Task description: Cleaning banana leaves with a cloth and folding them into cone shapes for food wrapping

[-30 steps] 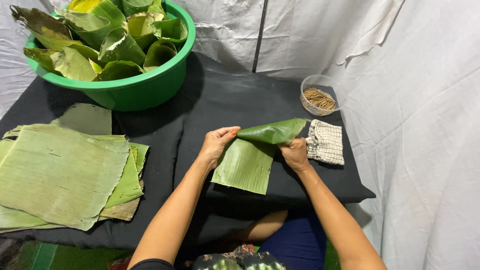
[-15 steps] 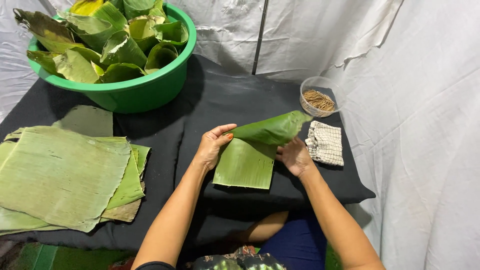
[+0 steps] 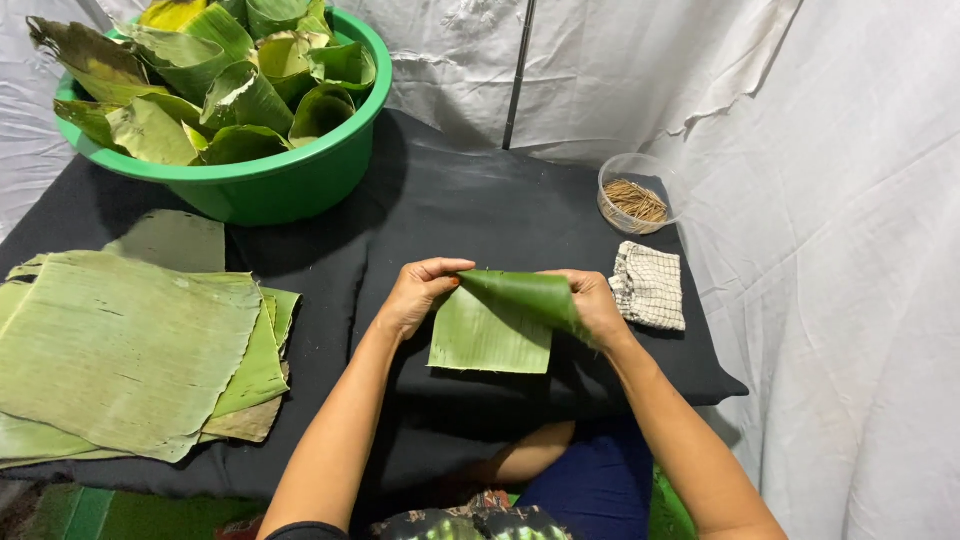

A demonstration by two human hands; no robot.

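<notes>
**Folding a banana leaf piece, head view**

The right hand (image 3: 598, 308) is partly hidden behind the leaf's folded flap. Both hands pinch the banana leaf piece (image 3: 490, 335) at its upper corners, the left hand (image 3: 420, 295) with fingers curled. The leaf hangs over the black cloth (image 3: 480, 210), long axis roughly left-right.

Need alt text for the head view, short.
Both hands, left hand and right hand, fold a banana leaf piece over a black cloth-covered table. Flat leaf stack lies left; green basin of rolled leaves behind.
</notes>
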